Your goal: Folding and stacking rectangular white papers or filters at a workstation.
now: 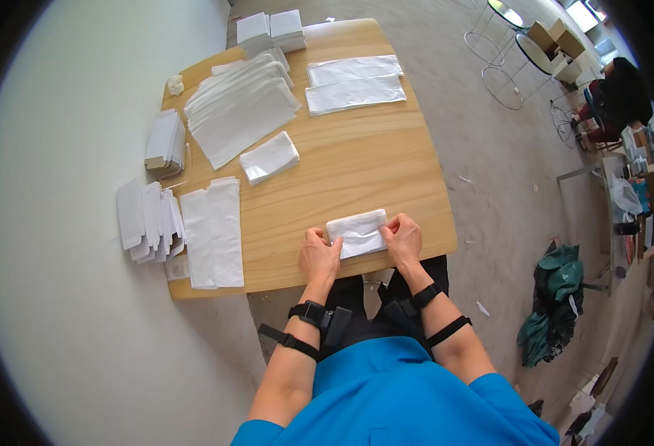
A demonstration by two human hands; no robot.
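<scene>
Hands meet low in the frame's middle: the left hand (319, 256) and right hand (402, 239) each pinch an end of 1 small white packet (357, 233), pressing it flat on the wooden table (357, 171), probably to keep it square. Toward the upper left lie sorted piles, a fanned stack of white bags (241, 111) and 2 white boxes (270, 28), contents hidden.

Two hands, left hand (319, 256) and right hand (403, 238), are holding one white packet (357, 233); two flat clear bags (354, 84) are lying side by side.
</scene>
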